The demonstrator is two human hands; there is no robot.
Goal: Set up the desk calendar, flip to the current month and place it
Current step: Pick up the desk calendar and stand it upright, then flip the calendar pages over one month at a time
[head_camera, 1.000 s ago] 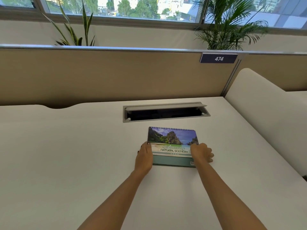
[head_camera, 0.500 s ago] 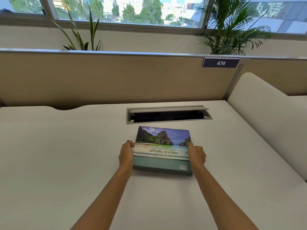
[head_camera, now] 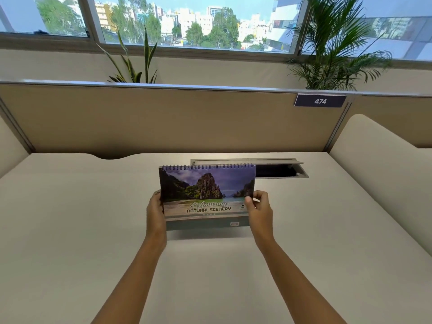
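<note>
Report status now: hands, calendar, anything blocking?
Left hand, right hand grip spiral-bound scenery desk calendar by its side edges. Cover showing, raised above white desk. Nothing blocking.

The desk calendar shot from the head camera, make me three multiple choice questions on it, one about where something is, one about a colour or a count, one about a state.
1. Where is the open cable tray relative to the desk calendar?
A. Behind it, to the right
B. In front of it
C. Far to the left

2. How many potted plants stand behind the partition?
A. One
B. Two
C. Four

3. How is the calendar held?
A. Lying flat, untouched
B. Gripped at both side edges, showing its cover
C. In one hand only

Answers:
1. A, the tray's slot shows past the calendar's top right corner.
2. B, a spiky plant on the left and a palm on the right.
3. B, the left hand and right hand grip its sides and the cover reads Natural Scenery.
</note>
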